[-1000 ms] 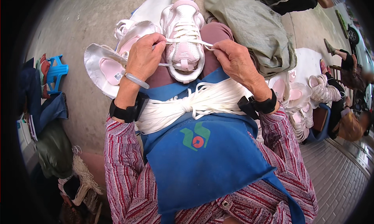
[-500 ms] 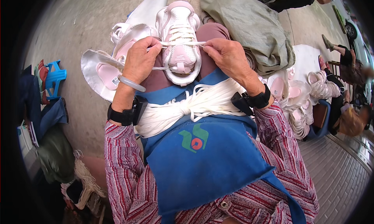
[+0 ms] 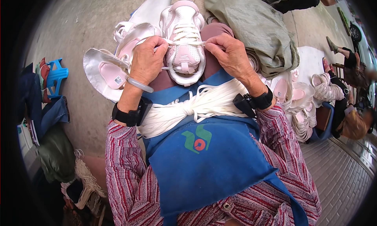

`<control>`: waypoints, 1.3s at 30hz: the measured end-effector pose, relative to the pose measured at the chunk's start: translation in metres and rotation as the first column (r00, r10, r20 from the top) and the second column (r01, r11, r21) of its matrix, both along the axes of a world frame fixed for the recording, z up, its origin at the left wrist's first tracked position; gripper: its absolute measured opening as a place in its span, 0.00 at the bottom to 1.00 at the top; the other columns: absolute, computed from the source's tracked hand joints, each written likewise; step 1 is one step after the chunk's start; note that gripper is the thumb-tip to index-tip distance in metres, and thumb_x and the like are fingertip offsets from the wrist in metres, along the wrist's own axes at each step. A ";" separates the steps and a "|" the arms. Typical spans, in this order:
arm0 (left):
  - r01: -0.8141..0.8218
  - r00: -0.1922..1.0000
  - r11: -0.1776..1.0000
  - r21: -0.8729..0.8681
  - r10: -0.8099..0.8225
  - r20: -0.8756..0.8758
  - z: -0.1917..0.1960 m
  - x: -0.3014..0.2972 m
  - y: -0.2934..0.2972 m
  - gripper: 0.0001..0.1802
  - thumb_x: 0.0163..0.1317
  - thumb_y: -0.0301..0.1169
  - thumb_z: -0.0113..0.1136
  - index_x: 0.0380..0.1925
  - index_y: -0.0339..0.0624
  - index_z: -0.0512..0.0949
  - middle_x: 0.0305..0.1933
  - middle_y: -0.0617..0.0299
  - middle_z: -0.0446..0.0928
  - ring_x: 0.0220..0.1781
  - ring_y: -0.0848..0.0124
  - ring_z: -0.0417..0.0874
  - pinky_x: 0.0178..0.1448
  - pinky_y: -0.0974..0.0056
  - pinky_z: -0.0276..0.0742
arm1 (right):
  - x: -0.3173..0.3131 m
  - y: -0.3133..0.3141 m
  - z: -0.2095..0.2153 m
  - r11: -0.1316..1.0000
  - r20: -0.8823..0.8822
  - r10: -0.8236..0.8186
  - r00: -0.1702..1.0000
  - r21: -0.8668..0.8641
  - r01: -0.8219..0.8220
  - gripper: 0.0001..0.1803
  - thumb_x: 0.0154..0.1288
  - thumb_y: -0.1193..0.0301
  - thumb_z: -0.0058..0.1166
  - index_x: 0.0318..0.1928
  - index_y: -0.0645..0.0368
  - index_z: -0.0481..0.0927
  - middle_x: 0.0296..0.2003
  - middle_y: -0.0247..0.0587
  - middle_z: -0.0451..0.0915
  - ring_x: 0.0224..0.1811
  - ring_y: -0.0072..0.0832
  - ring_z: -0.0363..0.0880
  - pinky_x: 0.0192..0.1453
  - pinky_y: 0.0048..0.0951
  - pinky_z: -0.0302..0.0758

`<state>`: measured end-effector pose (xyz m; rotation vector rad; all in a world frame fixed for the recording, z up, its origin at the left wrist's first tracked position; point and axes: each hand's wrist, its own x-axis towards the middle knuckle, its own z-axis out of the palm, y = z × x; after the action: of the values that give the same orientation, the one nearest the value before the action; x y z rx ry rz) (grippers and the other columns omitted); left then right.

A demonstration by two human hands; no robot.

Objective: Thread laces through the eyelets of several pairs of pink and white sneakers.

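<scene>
Beside a white, pink-insoled shoe (image 3: 104, 75), a flat white shoelace (image 3: 188, 43) was pinched by the left hand (image 3: 146, 58); it was stretched across a pink-and-white mesh sneaker (image 3: 185, 53) propped on mauve-trousered legs (image 3: 213, 62), and was gripped by the right hand (image 3: 228, 56), near a crumpled grey-green cloth (image 3: 255, 27).

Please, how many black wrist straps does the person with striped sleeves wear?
2. One black strap is around the wrist of the left hand; the other black strap is around the wrist of the right hand. Both wrists are visible.
</scene>
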<state>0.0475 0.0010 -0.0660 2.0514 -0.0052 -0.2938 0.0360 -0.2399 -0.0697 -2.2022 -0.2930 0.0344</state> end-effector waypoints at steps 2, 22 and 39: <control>-0.015 0.998 0.999 -0.044 0.012 -0.068 0.000 0.000 0.000 0.10 0.67 0.33 0.55 0.33 0.38 0.77 0.23 0.68 0.72 0.15 0.83 0.69 0.18 0.75 0.67 | 0.002 0.001 -0.002 1.000 0.037 0.003 0.999 -0.027 -0.002 0.09 0.63 0.70 0.58 0.37 0.65 0.81 0.30 0.42 0.79 0.31 0.30 0.76 0.39 0.26 0.73; -0.039 0.830 0.785 0.618 -0.319 0.458 0.000 -0.029 -0.012 0.18 0.61 0.30 0.56 0.51 0.35 0.72 0.45 0.49 0.73 0.44 0.52 0.77 0.47 0.53 0.73 | -0.020 0.027 0.016 0.851 0.377 0.098 0.921 -0.511 0.119 0.17 0.56 0.62 0.62 0.38 0.60 0.76 0.33 0.45 0.74 0.35 0.40 0.75 0.39 0.38 0.70; 0.007 0.743 0.760 0.650 -0.439 0.506 -0.007 -0.020 -0.017 0.12 0.53 0.22 0.53 0.39 0.43 0.73 0.30 0.55 0.75 0.33 0.55 0.79 0.38 0.55 0.74 | -0.015 0.032 0.001 0.902 0.296 0.156 0.942 -0.432 -0.013 0.13 0.57 0.79 0.50 0.44 0.60 0.71 0.31 0.47 0.74 0.34 0.44 0.78 0.36 0.40 0.77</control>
<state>0.0279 -0.0160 -0.0730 2.7237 -0.6922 0.3243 0.0211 -0.2080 -0.0690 -2.6286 -0.6179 -0.2421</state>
